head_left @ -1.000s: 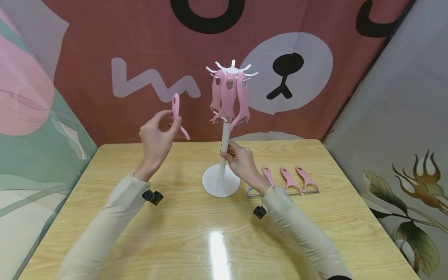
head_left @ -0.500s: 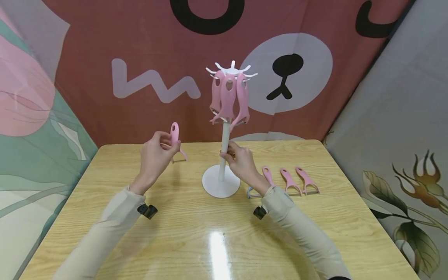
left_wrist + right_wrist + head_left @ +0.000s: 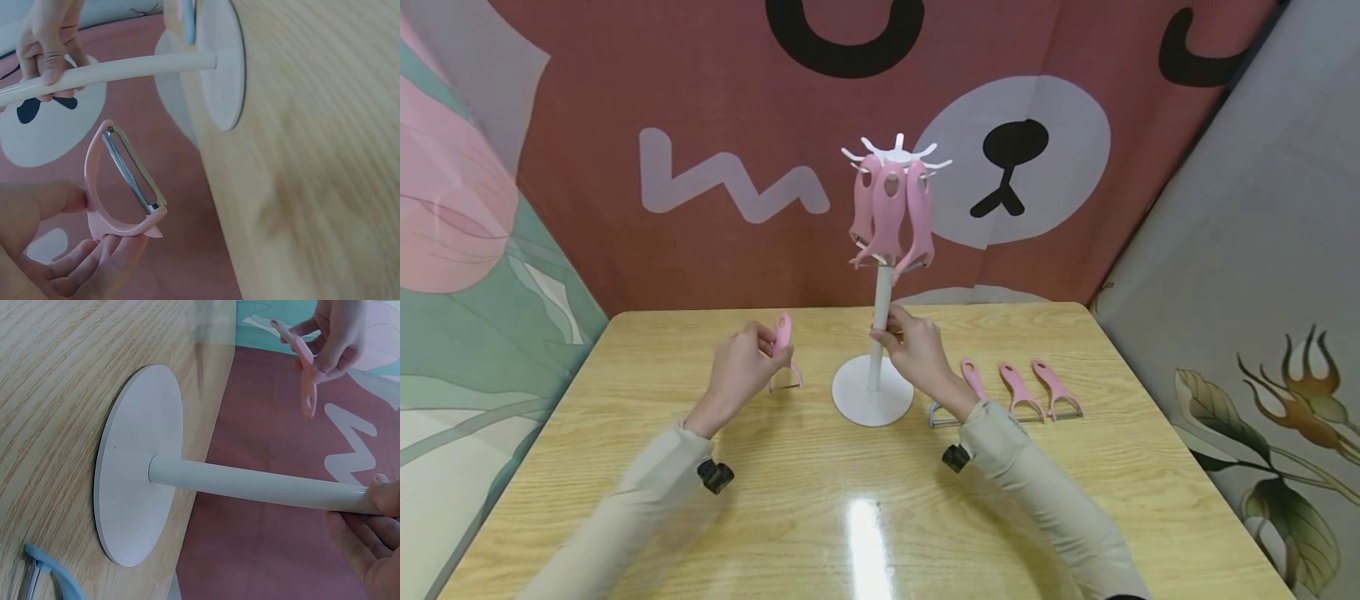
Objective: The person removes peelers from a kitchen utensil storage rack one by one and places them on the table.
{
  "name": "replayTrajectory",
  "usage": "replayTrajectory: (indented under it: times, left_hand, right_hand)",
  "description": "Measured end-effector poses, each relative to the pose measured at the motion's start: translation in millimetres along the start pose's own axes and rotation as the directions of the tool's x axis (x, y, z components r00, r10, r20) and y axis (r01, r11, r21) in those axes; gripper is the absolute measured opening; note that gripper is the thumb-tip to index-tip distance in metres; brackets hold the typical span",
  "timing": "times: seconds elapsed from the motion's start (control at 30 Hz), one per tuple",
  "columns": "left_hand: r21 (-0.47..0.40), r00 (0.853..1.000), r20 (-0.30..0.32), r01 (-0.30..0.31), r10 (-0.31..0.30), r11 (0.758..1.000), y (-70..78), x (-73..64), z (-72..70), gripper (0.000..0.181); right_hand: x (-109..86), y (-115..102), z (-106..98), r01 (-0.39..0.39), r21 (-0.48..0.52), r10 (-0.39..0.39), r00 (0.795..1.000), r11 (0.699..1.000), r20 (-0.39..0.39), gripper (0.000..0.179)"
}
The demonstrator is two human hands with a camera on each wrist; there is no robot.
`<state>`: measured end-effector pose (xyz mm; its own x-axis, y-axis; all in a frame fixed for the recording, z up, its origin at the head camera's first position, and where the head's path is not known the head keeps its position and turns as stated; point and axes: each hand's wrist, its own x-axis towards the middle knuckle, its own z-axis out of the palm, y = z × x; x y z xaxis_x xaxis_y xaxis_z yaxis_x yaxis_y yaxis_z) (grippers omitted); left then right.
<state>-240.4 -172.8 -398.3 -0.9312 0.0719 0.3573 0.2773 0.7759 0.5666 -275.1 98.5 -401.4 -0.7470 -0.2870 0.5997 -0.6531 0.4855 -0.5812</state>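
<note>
A pink Y-shaped peeler (image 3: 782, 332) is pinched by its handle between the thumb and fingers of my left hand (image 3: 741, 371), left of the stand. Its metal blade (image 3: 129, 169) faces the table in the left wrist view, with a gap below it. My right hand (image 3: 919, 348) grips the white pole (image 3: 262, 483) of an upright stand, whose round base (image 3: 853, 400) rests on the table. Several pink peelers (image 3: 889, 208) hang by their handle holes from the white hooks (image 3: 900, 143) at the stand's top.
On the wooden table (image 3: 790, 500), right of the stand, lie three more peelers: one with a blue head (image 3: 942, 414), partly behind the right wrist, and two pink peelers (image 3: 1017, 385), (image 3: 1056, 387). A printed cloth (image 3: 715, 258) hangs behind the table's back edge.
My left hand has come down toward the table with the peeler, from beside the hanging peelers' height. My right hand stays on the pole, and the stand has not moved.
</note>
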Motion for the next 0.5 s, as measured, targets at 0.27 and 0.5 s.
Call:
replayTrajectory:
  times: [0.27, 0.5]
  left_hand:
    - [0.014, 0.998, 0.052, 0.017, -0.018, 1.000, -4.3, -5.2, 7.3, 0.029]
    - [0.034, 0.992, 0.108, 0.061, -0.065, 0.998, -8.3, -7.5, 14.2, 0.026]
  right_hand:
    - [0.4, -0.4, 0.5, 0.001, -0.001, -0.001, 1.000, 1.000, -0.007, 0.018]
    - [-0.1, -0.5, 0.1, 0.001, 0.003, -0.001, 1.000, 1.000, -0.005, 0.017]
